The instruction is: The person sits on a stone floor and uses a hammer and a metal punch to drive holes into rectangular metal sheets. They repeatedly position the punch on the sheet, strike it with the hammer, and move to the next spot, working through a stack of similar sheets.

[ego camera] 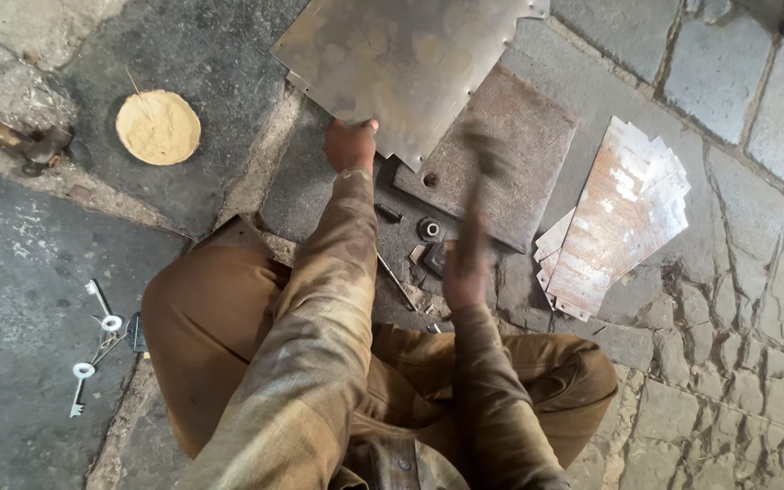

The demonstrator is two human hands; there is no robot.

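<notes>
A second hammer lies half cut off at far left. Your left hand pinches the metal sheet, its top cropped. Your right hand grips a motion-blurred hammer above the steel plate.

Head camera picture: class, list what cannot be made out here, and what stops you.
- Hammer in the right hand: head smeared by motion blur, shape unclear.
- Metal sheet held by the left hand: far end cut off by the top edge.
- Second hammer: handle cut off at the left edge.
- Keys: teeth too small.
</notes>
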